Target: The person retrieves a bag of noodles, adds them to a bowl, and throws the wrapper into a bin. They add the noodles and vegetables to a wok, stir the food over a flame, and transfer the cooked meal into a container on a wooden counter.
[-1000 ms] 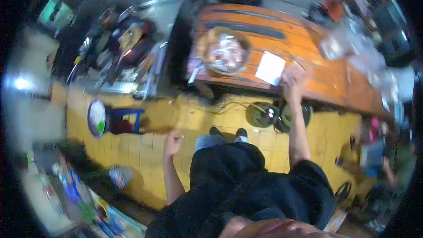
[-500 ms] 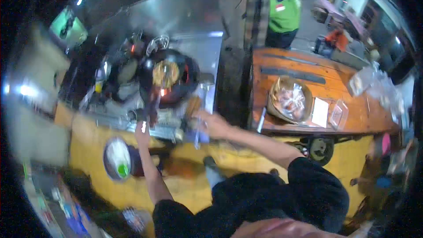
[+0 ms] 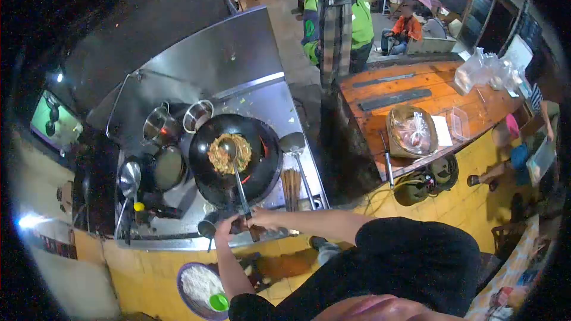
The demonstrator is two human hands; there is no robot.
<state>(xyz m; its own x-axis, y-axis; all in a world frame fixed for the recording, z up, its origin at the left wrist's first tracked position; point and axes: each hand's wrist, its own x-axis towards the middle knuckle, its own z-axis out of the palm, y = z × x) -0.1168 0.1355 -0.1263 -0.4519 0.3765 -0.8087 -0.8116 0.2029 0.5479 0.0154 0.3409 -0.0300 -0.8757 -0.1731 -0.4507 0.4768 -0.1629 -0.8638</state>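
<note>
A large black wok [image 3: 205, 184] sits on the stove with a mound of orange-brown food [image 3: 223, 165], perhaps rice or noodles, in its bottom. The bowl of a ladle [image 3: 239, 184] rests in the food, its long handle slanting toward me. My right hand [image 3: 263, 218] is closed round the ladle's handle near its lower end. Just left of it, my left hand [image 3: 225, 229] is closed at the wok's near side, apparently on the wok's dark handle, which the fingers mostly hide. A small dark cup-like dipper [image 3: 207, 228] lies beside the left hand.
Metal pots [image 3: 159, 125] stand behind the wok, and a wide skimmer [image 3: 292, 142] lies to its right. Below the stove is a tub of white contents [image 3: 199, 282] with a green scoop. A wooden table [image 3: 363, 125] holds a basket [image 3: 395, 142]. People stand and sit beyond.
My right hand has moved left and slightly down, close to my left hand, and now holds the ladle in the wok. My left hand is lower in view; the camera has shifted.
</note>
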